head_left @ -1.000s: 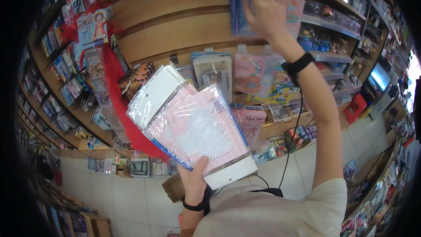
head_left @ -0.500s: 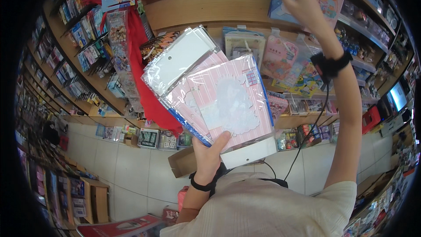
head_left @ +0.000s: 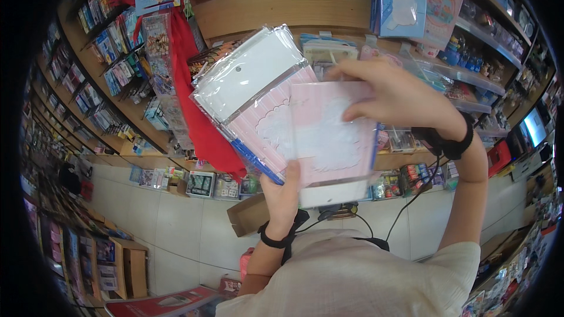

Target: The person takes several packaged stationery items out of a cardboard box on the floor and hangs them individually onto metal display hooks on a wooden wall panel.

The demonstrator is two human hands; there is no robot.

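My left hand is closed on a fanned stack of flat packets in clear plastic sleeves, its thumb over the front and the fingers hidden behind. The front packet is pink with a white scalloped panel and a white strip along its lower end. A second pink striped packet fans out to the left behind it, with a white holed header at its top and blue edges showing below. My right hand, slightly blurred, is over the front packet's upper right corner, thumb and fingers apart.
Blue packets and a pink one hang at the upper right of the wooden display wall. A red cloth hangs on the left. Below stands an open cardboard box. A cable runs from my right wrist.
My right hand has come down from the hanging blue packets to the held stack. The front packet has turned more upright, and the stack is fanned wider.
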